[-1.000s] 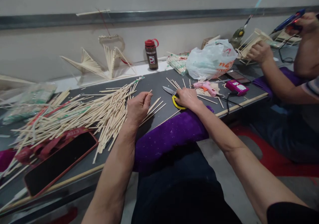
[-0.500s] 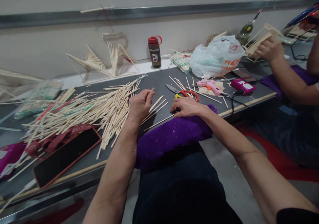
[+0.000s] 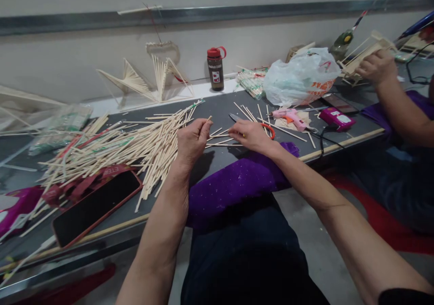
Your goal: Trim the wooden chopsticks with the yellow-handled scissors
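Note:
My left hand [image 3: 194, 138] is closed in a fist at the right edge of a loose heap of thin wooden sticks [image 3: 159, 138]. The tip of a wooden stick [image 3: 210, 118] pokes out above its thumb. My right hand [image 3: 251, 135] is curled, its fingertips pinched at the ends of a few wooden sticks [image 3: 219, 144] lying between both hands; how many it grips is hidden. Under and behind that hand lie scissors [image 3: 270, 131] with a red-orange handle, partly covered. A purple cloth [image 3: 233, 180] hangs over the table edge below my hands.
A pink glue gun [image 3: 290, 117], magenta box [image 3: 337, 118] with cord and white plastic bag [image 3: 301, 77] lie to the right. A bottle [image 3: 215, 72] and stick models [image 3: 130, 81] stand behind. A phone [image 3: 98, 208] lies front left. Beside me, another person's hand [image 3: 378, 68] holds a wooden model.
My right hand has moved up and away from the table edge, covering more of the scissors. The sticks between my hands have turned from slanting to nearly level. My left hand stays closed.

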Available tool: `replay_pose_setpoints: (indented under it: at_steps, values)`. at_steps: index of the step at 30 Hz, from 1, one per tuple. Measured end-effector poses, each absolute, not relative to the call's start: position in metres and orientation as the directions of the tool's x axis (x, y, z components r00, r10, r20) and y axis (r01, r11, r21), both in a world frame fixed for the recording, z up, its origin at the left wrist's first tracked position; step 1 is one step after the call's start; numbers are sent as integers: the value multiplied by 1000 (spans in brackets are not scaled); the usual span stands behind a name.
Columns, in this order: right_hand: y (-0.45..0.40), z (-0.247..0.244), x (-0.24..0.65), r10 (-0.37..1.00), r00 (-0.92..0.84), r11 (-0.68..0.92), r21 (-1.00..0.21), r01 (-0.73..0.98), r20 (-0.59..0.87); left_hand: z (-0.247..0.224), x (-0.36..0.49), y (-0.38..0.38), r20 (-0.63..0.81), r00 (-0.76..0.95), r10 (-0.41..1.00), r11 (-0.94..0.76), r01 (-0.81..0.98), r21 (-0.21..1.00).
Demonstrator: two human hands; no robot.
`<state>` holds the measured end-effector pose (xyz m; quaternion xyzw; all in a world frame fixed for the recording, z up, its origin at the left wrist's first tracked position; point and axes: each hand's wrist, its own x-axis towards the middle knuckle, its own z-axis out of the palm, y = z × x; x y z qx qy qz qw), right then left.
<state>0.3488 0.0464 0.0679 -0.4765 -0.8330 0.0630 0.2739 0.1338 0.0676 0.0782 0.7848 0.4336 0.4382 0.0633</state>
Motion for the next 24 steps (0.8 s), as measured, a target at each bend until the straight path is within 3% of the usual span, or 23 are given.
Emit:
replay_pose_setpoints:
  at_steps: [3,9,17,24]
  values:
    - [47,84,352,843,-254,520,-597,610,475,78,134,66,592,323,739,-643,600,475]
    - [50,94,341,911,-303,389,-823,413,278,76,136,63,495,460,737,-671,582,459]
    - [57,88,328,862,-383,493,-727,479,332,79,136,61,428,539,725,-688,546,478]
    - [54,89,323,868,-363,482,-752,450,339,82,138,58,341,506,792,-584,468,663]
